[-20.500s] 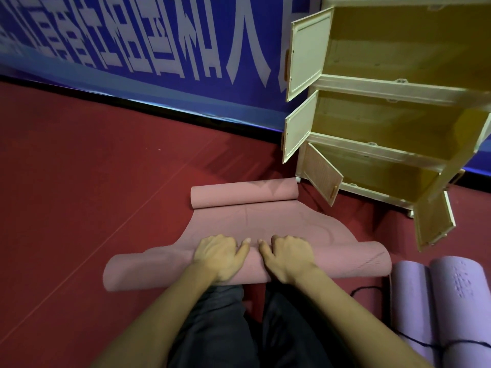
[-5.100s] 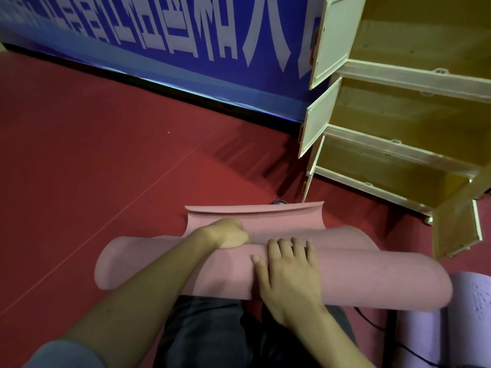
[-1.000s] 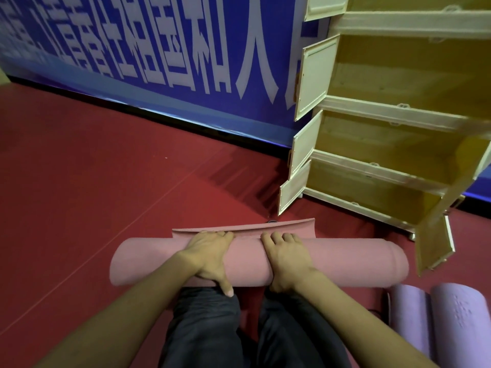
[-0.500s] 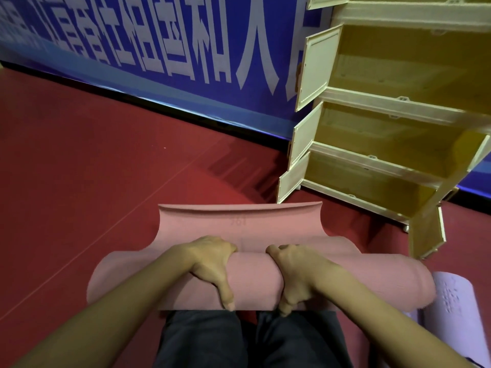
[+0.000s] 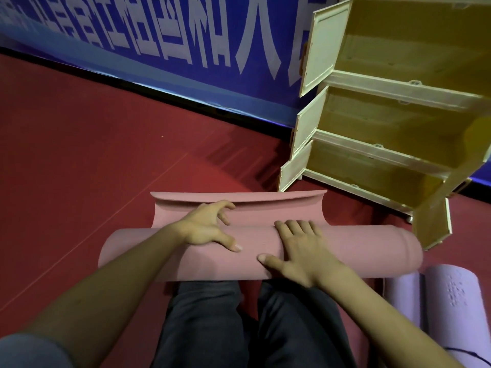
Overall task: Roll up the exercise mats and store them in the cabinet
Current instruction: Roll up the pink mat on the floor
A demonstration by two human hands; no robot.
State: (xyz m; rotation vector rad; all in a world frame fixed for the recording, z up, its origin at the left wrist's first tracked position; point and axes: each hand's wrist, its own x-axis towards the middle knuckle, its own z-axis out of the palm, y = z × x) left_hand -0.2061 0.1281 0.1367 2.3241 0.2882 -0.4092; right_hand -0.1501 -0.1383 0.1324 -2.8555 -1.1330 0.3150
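Pink mat (image 5: pixel 345 251) roll lies across the floor (image 5: pixel 79 155) at 6 o'clock of the cabinet (image 5: pixel 398 144); its tail has re-opened since a second ago, so rolling isn't finished. Left hand (image 5: pixel 204 227) has lifted, fingers spread and loose over the flap; right hand (image 5: pixel 300 251) presses flat, palm open, gripping nothing. Purple mats (image 5: pixel 441 296) wait at 4 o'clock.

Both forearms are bare, and the left hand (image 5: pixel 204 227) and right hand (image 5: pixel 300 251) wear no gloves. A grey-blue sleeve (image 5: pixel 32 351) shows at lower left. Dark grey trousers (image 5: pixel 212 328) fill the bottom centre.
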